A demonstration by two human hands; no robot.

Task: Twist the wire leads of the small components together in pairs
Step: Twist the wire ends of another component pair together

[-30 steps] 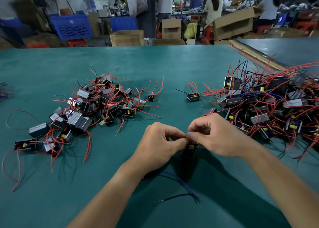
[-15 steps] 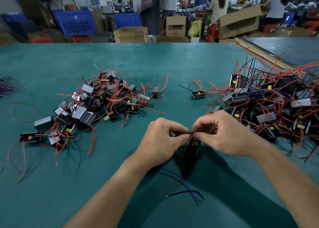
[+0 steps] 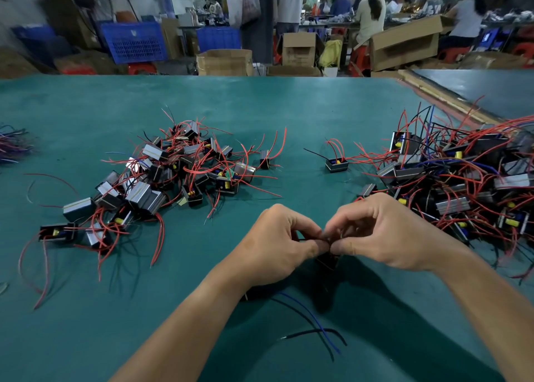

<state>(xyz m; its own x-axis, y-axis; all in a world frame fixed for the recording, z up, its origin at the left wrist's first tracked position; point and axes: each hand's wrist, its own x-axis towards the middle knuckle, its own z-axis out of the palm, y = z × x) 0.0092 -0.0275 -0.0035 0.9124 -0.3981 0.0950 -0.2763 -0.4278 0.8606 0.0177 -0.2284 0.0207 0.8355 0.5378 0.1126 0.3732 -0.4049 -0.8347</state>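
Observation:
My left hand (image 3: 278, 247) and my right hand (image 3: 384, 234) meet fingertip to fingertip above the green table (image 3: 260, 107). Both pinch the thin wire leads of a small dark component (image 3: 328, 260) that hangs just below the fingers, mostly hidden by them. Its black and blue leads (image 3: 315, 328) trail toward me over the table. A pile of components with red leads (image 3: 161, 176) lies at the left. A bigger tangled pile (image 3: 462, 179) lies at the right.
Single components lie apart between the piles, one (image 3: 336, 165) at centre right and one (image 3: 265, 159) by the left pile. More wires (image 3: 13, 144) show at the far left edge. Cardboard boxes (image 3: 225, 62), blue crates and people stand beyond the table's far edge.
Both hands stay pinched together on the leads, with the fingers shifting slightly. The view has tipped a little, so the piles sit lower in the frame.

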